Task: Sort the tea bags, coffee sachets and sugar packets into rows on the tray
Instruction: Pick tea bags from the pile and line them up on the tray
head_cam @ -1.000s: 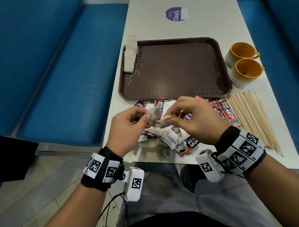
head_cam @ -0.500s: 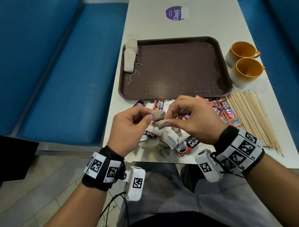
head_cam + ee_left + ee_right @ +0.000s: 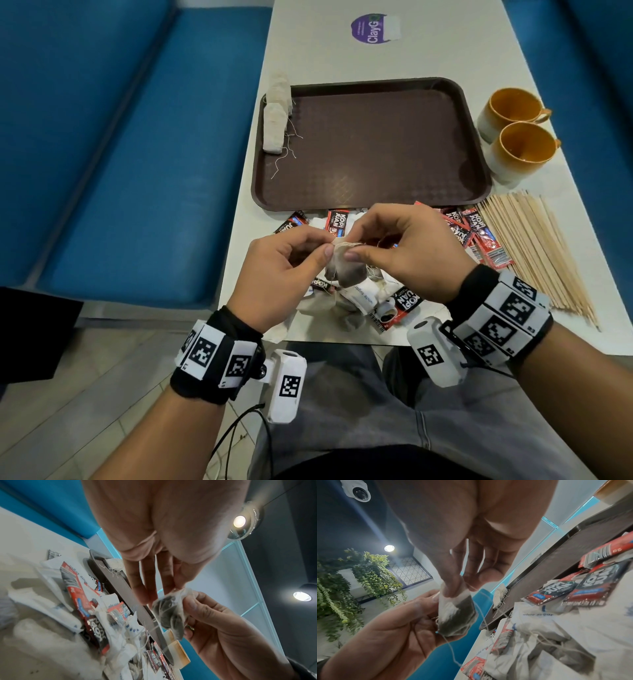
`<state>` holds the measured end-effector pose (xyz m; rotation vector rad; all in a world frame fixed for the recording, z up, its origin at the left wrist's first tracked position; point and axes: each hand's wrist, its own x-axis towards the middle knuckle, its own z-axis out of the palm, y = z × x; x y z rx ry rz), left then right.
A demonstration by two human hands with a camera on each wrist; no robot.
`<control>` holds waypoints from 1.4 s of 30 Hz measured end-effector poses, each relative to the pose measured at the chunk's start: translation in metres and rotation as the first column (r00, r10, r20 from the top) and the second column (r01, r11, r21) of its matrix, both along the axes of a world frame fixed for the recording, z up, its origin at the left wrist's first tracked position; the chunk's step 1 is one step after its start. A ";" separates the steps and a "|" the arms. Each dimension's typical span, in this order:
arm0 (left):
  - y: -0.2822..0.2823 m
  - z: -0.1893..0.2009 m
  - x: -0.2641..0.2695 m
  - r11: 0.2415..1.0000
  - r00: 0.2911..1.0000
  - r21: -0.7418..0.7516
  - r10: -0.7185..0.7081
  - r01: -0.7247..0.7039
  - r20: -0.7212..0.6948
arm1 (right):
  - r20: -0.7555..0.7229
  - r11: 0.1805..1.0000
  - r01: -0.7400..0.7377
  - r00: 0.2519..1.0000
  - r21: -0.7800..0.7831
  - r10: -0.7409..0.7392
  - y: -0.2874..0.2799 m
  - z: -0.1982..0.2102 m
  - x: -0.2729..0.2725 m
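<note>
Both hands are pinching one tea bag (image 3: 344, 265) by its top edge – it's hanging below the fingertips, long axis running 12 to 6, over the pile (image 3: 363, 301) of sachets and sugar at the near table edge. Left hand (image 3: 284, 274) is gripping the top at the 9 o'clock side w/ thumb and forefinger; right hand (image 3: 411, 253) is nipping it at 3 o'clock, other fingers loosely curled. String's trailing down. The tray (image 3: 479, 144) is lying at 12 from the bag; two bags (image 3: 275, 118) are sitting at its 10 o'clock corner – left hand's nearer, so prob. the carrier.
</note>
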<state>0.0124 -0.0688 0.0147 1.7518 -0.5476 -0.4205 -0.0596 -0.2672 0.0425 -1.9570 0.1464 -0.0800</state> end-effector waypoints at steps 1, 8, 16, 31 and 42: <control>0.000 0.001 0.000 1.000 1.000 -0.001 -0.003 0.003 0.006 | 0.002 1.000 0.009 1.000 0.020 -0.009 0.001 0.000 0.000; -0.004 0.003 -0.002 0.998 0.991 -0.034 -0.053 0.050 -0.121 | 0.010 0.993 0.068 0.998 0.101 -0.069 0.001 0.004 0.000; -0.004 0.005 -0.002 0.999 0.991 -0.045 -0.036 0.030 -0.129 | 0.002 0.988 0.102 0.995 0.116 -0.103 0.001 0.002 0.002; 0.029 0.013 0.057 0.980 0.985 0.103 0.166 -0.169 0.039 | -0.028 0.997 0.052 0.998 0.049 -0.051 -0.002 -0.007 -0.002; 0.022 0.012 0.202 0.944 0.993 0.312 0.118 -0.111 -0.006 | -0.074 0.995 0.080 0.994 -0.059 -0.085 -0.019 -0.020 -0.003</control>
